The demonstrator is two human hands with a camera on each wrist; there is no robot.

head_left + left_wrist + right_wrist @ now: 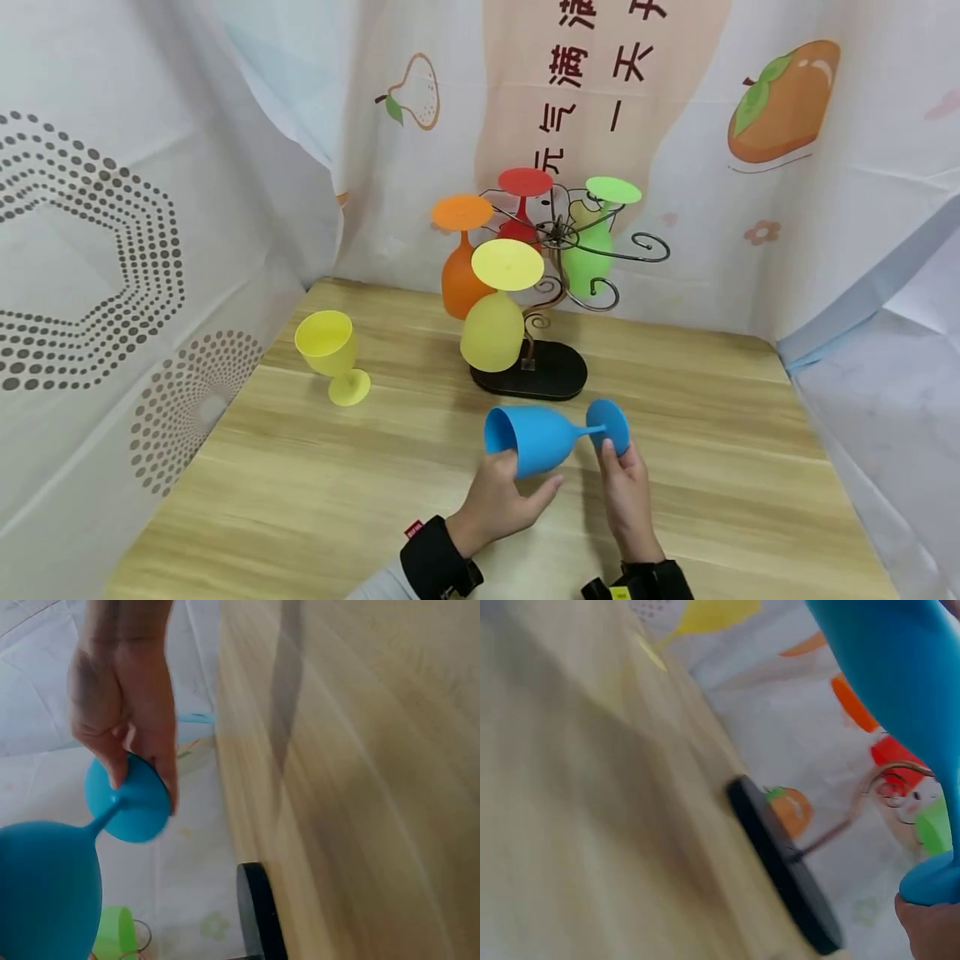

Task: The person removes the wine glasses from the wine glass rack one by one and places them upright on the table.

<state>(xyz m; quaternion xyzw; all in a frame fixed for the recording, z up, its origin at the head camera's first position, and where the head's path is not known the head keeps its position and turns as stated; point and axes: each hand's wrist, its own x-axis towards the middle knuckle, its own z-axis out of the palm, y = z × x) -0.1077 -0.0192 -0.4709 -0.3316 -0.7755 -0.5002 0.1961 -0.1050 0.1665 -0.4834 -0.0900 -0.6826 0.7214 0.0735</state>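
A blue plastic goblet lies on its side in the air above the table, its mouth to the left. My right hand pinches the rim of its round foot, thumb on the near face. My left hand is at the mouth, with fingers curled over the lower rim; their tips are hidden and the thumb sticks out below the bowl. In the left wrist view the right hand holds the foot. Behind stands a metal goblet rack bearing upside-down orange, yellow, red and green goblets.
A yellow goblet stands upright at the table's left. The rack's black oval base sits just beyond the blue goblet. Curled metal arms reach out to the right. A printed curtain hangs behind the wooden table.
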